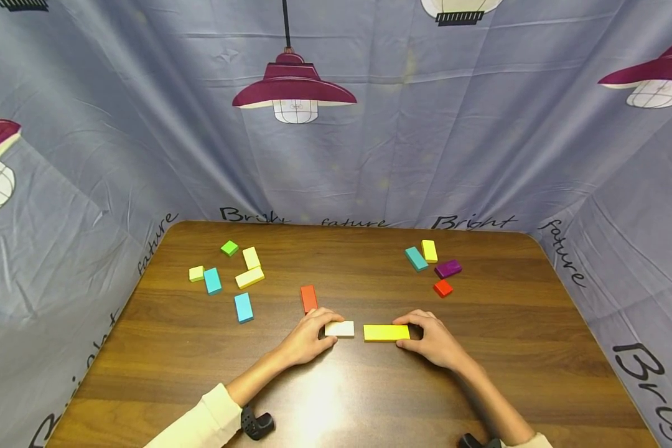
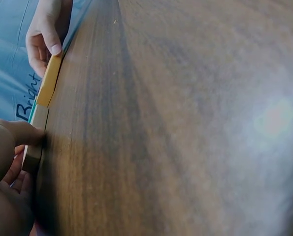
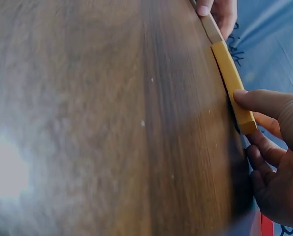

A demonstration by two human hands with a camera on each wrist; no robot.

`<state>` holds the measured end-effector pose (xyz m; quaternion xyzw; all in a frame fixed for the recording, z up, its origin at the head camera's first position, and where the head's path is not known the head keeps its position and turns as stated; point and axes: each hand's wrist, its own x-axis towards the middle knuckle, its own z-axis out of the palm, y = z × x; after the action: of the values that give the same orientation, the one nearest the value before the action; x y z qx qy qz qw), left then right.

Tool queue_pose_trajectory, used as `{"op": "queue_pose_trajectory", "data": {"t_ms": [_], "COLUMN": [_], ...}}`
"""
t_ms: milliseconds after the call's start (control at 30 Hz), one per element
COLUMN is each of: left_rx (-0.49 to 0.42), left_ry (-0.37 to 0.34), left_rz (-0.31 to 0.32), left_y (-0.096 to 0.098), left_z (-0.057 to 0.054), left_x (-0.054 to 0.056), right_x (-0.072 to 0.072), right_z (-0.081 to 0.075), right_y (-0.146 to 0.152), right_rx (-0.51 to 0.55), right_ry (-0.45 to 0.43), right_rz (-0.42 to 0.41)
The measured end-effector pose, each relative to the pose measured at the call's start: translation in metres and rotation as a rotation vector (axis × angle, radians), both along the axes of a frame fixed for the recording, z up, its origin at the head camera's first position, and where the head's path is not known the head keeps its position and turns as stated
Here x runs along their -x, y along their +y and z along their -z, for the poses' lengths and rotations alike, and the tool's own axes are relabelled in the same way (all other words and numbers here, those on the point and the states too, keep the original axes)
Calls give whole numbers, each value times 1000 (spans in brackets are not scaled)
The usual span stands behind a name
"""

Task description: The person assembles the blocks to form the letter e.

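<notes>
In the middle of the table lies a white block (image 1: 340, 329), pinched between the thumb and fingers of my left hand (image 1: 309, 338). To its right is a longer yellow block (image 1: 385, 333), which my right hand (image 1: 432, 340) grips at its right end, thumb on the near side and fingers on the far side. The two blocks lie nearly in line, with a small gap between them in the head view. A red block (image 1: 309, 298) sits just beyond my left fingers. In the right wrist view, the thumb of my right hand (image 3: 289, 147) presses the yellow block's near side.
At the left of the wooden table (image 1: 369, 398) are blue blocks (image 1: 243, 308), pale yellow blocks (image 1: 249, 277) and a green block (image 1: 229, 248). At the right lie a teal block (image 1: 416, 259), a yellow block (image 1: 429, 251), a purple block (image 1: 448, 269) and a small red block (image 1: 443, 288). Printed curtains surround the table.
</notes>
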<state>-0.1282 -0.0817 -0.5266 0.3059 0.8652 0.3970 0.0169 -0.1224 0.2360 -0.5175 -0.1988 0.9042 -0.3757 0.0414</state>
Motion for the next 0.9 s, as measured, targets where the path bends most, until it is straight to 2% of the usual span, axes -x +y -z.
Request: {"op": "queue_pose_trajectory", "data": {"t_ms": [267, 567, 900], "left_rx": [-16, -23, -37], "left_ry": [-4, 15, 8], "left_rz": [1, 11, 11], "left_y": [0, -1, -1], "left_z": [-2, 2, 2], "left_x": [0, 1, 2], "right_x": [1, 2, 2], "right_z": [1, 7, 5], "right_y": [-10, -18, -21], "right_rx": [15, 23, 29], "right_ry": [1, 8, 19], "right_rz": [-4, 12, 18]}}
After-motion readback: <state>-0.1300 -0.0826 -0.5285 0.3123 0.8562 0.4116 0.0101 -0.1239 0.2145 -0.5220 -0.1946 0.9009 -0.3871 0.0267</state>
